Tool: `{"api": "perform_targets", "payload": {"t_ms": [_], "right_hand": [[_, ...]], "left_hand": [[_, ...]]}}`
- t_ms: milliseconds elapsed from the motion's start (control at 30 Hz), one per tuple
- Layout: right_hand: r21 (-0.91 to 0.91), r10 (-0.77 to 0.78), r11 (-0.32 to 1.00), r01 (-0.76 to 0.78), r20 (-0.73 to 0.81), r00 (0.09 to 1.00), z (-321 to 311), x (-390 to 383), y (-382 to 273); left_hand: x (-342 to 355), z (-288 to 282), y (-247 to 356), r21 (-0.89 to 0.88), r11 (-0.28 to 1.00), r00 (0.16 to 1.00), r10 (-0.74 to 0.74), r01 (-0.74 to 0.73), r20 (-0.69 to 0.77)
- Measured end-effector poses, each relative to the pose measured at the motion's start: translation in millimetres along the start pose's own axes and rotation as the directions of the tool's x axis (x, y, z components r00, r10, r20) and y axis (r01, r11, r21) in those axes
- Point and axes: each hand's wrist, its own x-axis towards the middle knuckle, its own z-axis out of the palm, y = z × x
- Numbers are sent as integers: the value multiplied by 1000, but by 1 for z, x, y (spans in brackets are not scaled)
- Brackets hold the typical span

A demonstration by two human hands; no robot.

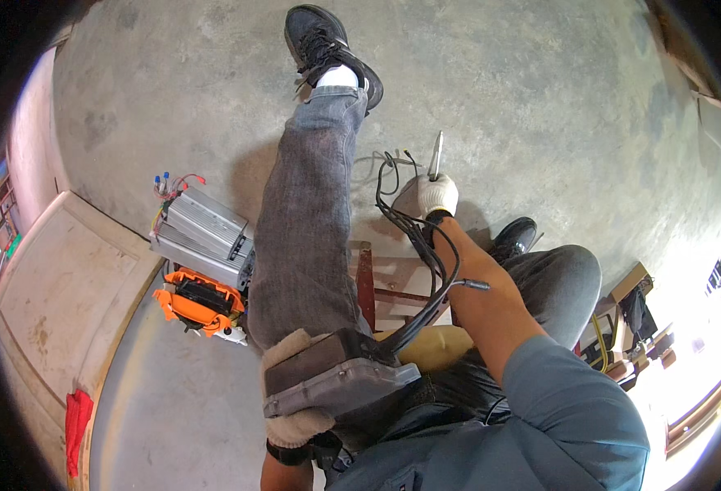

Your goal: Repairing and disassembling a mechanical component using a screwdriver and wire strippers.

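My left hand (299, 425), in a beige glove, grips a dark grey rectangular plastic box (336, 376) resting over my left thigh. Thick black cables (430, 270) run out of the box and loop up past my right forearm. My right hand (438, 196), in a white knit glove, is closed on a slim pale metal tool (436, 151) pointing forward over the concrete floor. Loose cable ends (407, 157) lie just left of that tool.
A silver finned housing (196, 229) with coloured wires and an orange-and-black casing (201, 303) lie left of my leg. A worn board (65, 270) bears a red cloth (78, 430). Under me is a red-framed stool (366, 282). Boxes and clutter (635, 319) are at the right.
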Motion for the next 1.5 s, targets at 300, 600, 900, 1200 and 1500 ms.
{"api": "perform_targets", "payload": {"t_ms": [300, 600, 900, 1200, 1500], "right_hand": [[148, -102, 983, 111, -67, 993, -55, 13, -14], [483, -337, 776, 406, -227, 914, -257, -21, -93], [421, -730, 661, 621, 169, 662, -363, -267, -86], [2, -739, 534, 845, 486, 467, -334, -321, -40], [-212, -697, 502, 839, 475, 537, -321, -329, -44]], "left_hand": [[19, 32, 20, -49, 996, 998, 68, -68, -18], [41, 54, 22, 175, 940, 940, 251, -294, 233], [41, 50, -7, 58, 920, 863, 342, -389, 371], [20, 60, -6, 391, 605, 701, 445, -694, 557], [22, 57, -12, 401, 565, 681, 469, -721, 562]]}}
